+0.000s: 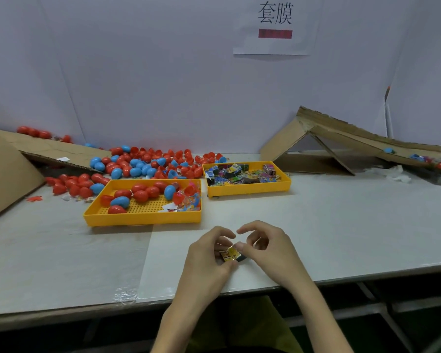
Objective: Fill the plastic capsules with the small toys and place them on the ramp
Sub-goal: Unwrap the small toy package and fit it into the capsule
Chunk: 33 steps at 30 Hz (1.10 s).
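A small yellow packaged toy (230, 254) is pinched between both hands near the table's front edge. My left hand (209, 253) grips its left side and my right hand (267, 247) pinches its right corner with curled fingers. Behind them, a yellow tray (143, 217) holds red and blue capsules (140, 194) and some small plastic toys. A second yellow tray (250, 190) at the back is full of small colourful packets (239, 174). The cardboard ramp (346, 138) rises at the right, with a few capsules (389, 150) lying on its slope.
A large heap of red and blue capsules (143, 161) lies along the back wall. A cardboard chute (49, 151) slopes in from the left. Crumpled white paper (397, 174) lies under the ramp. A paper sign (274, 24) hangs on the wall.
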Motion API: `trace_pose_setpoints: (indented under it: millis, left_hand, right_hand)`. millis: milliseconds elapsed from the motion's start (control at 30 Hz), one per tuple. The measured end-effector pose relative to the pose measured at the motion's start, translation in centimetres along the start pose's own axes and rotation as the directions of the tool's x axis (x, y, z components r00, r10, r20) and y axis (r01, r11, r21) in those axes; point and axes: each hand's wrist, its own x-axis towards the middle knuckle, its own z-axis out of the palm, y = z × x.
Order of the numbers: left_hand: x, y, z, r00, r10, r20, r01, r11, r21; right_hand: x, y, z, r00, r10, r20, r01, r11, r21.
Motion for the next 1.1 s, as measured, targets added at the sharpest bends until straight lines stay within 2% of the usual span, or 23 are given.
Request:
trace_pose_setpoints:
  millis: [400, 633, 800, 900, 1100]
  left_hand:
    - [0.1, 0.3, -0.1, 1.0, -0.024, 0.005, 0.024, 0.999, 0.022]
    - [0.3, 0.2, -0.1, 0.998, -0.057, 0.023, 0.056, 0.998, 0.04]
    - [0.2, 0.4, -0.1, 0.994, -0.068, 0.087, 0.07, 0.997, -0.018]
    - [0.3, 0.4, -0.3, 0.997, -0.064, 0.043, 0.069, 0.991, -0.115]
    - [0.2, 0.4, -0.2, 0.996, -0.063, -0.064, 0.054, 0.99, -0.131]
  right_hand:
    - [0.0, 0.1, -0.1, 0.998, -0.048, -0.042, 0.05, 0.998, 0.029]
    - [-0.1, 0.5, -0.2, 0.971, -0.054, -0.231, 0.059, 0.998, 0.015]
    - [-0.4, 0.2, -0.5, 0.974, -0.12, -0.192, 0.144, 0.983, 0.112]
    - [-0.8, 0.0, -0.6, 0.967, -0.179, -0.181, 0.214, 0.958, 0.192]
    - [-1.0, -0.2, -0.8, 0.967, -0.212, -0.145, 0.24, 0.946, 0.22]
